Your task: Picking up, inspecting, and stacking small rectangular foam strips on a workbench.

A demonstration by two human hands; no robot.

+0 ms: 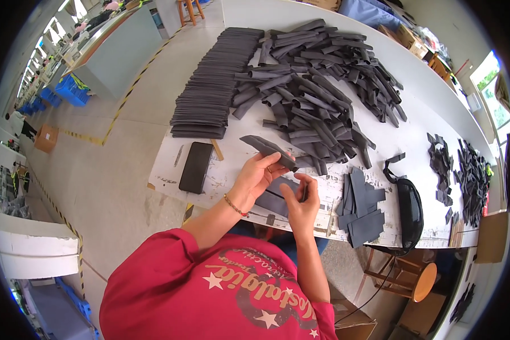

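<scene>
Centre frame: left hand (255, 175) pinches a flat dark strip (266, 148); right hand (301, 203) grips a small dark tool (305, 191) over white tabletop (425, 107).

White table (430, 107) is loaded with: neat stack of flat dark strips (212, 85), loose pile of dark tubes (317, 79), black phone (196, 167), black pouch (409, 209), cut pieces (361, 209).

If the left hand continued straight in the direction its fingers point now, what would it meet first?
Probably the loose heap of dark grey flattened tube pieces beyond the strip that the left hand holds; depth is uncertain.
</scene>
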